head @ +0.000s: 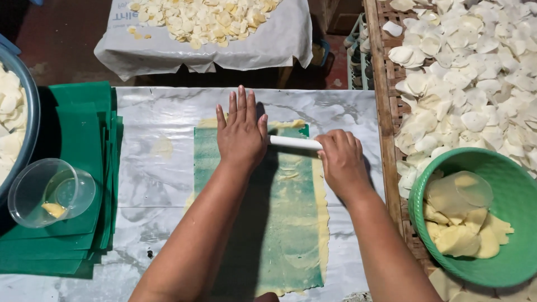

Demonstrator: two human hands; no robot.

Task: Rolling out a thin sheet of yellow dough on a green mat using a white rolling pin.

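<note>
Head camera looked straight down on a marble-patterned work surface point(156, 184). The left hand point(241, 133) lay flat with fingers spread and straight, its palm pressing down on a white rolling pin point(295, 142) whose left part was hidden beneath it. The right hand point(341, 159) was curled around the pin's right end. The pin lay crosswise near the far end of a long green plastic sheet point(279, 229), with thin pale yellow dough point(321, 212) showing along the sheet's right edge and far end. Left of the surface sat a stack of green sheets point(84, 123) bearing a clear plastic cup point(50, 193). At right, a green bowl point(517, 223) held dough lumps, beside a woven tray point(386, 95) covered with pale thin pieces.
</note>
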